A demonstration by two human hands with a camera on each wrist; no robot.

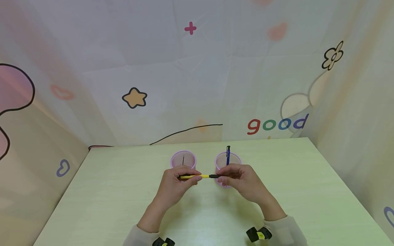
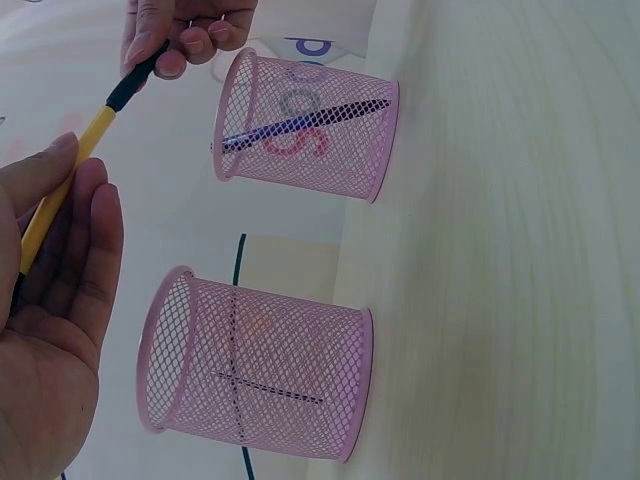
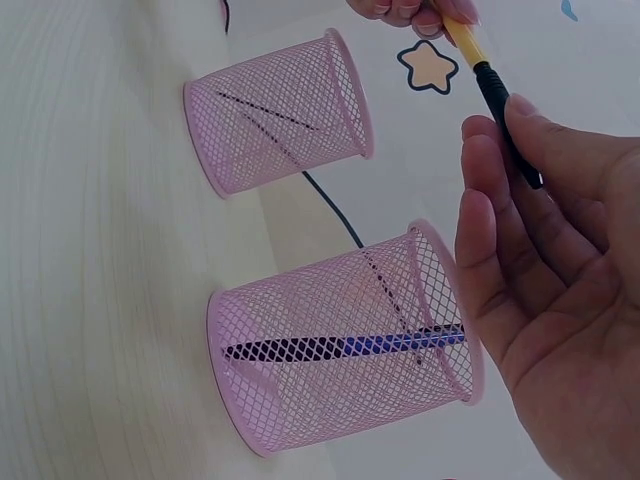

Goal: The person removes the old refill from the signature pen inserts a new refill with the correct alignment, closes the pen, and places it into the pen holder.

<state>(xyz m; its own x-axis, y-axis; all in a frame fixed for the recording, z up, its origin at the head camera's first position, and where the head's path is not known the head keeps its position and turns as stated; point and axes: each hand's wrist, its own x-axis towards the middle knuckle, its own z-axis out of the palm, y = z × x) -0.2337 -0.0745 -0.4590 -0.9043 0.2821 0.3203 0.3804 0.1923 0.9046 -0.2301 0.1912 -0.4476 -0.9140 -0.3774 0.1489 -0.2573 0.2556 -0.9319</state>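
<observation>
Yellow pen [image 1: 205,176], lower middle in head view: left hand [image 1: 174,184] and right hand [image 1: 245,182] both pinch it. Left wrist: blue pen [image 2: 302,126] already in the upper mesh cup [image 2: 330,177]. Right wrist: yellow one's upper right, uncupped, probably what's left.

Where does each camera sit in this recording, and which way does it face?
Head: worn on the head, facing forward and down at the table and backdrop; left hand, right hand and both sleeves show.
Left wrist: worn there, facing past the left hand toward two pink mesh cups; both hands show partly.
Right wrist: worn there, facing past the right hand toward the same cups; both hands show partly.
Both wrist views share the cups, the yellow-and-black pen and the blue pen.
</observation>
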